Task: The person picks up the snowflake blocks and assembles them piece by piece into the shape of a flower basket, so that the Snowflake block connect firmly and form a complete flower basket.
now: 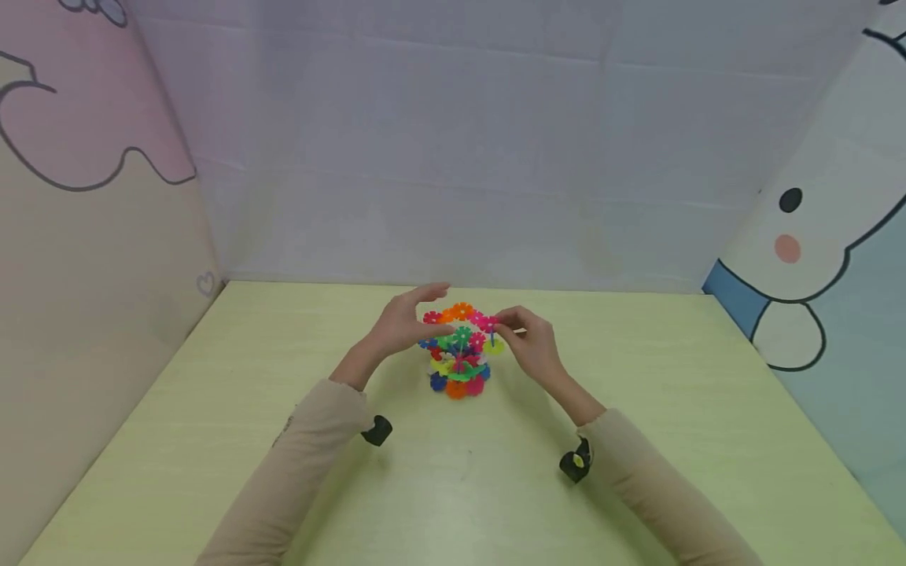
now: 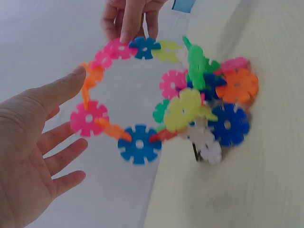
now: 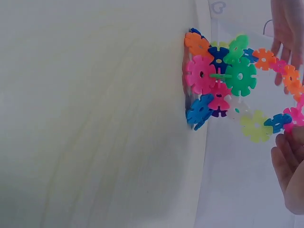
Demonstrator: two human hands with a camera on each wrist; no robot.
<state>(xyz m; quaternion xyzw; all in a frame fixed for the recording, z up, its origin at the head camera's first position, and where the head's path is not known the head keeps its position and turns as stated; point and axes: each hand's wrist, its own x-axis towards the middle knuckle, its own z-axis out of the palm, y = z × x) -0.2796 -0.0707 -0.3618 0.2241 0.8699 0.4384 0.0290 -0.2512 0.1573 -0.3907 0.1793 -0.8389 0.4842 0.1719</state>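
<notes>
A basket-like build of colourful notched snowflake discs stands on the table, with a loop of linked discs arching over its top. My right hand pinches a pink snowflake disc on the right side of that loop, thumb against its face. Beside it in the loop sit a blue disc and a yellow disc. On the other side my left hand is spread around the loop, fingers apart, its thumb tip right at an orange disc. Green, white, pink and blue discs make up the base.
The pale yellow table runs back to a white cloth wall. Printed side panels stand at left and right, the right one with a cartoon face. Black wrist cameras hang under both sleeves.
</notes>
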